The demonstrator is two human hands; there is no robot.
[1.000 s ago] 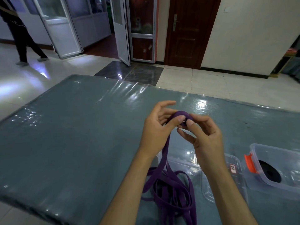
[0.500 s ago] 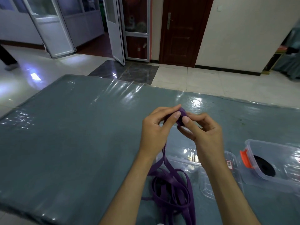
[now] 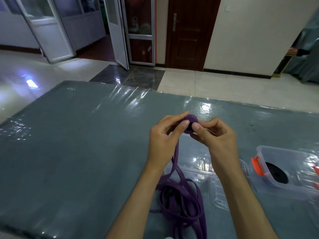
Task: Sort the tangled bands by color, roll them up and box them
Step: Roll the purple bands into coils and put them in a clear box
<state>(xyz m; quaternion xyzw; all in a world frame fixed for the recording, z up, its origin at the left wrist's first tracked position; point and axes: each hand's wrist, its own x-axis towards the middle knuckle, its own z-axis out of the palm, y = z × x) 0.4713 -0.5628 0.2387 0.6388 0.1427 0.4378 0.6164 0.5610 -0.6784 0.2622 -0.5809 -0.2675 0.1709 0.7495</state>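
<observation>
Rolling the purple band: both hands pinch the small coil above the desk, left hand and right hand equally near. Loose tail hangs toward the person, under the left wrist.

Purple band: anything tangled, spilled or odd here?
Nothing damaged. Both hands, left hand and right hand, pinch a small roll of the purple band; its loose tail lies in tangled loops on the table, unrolled yet.
</observation>
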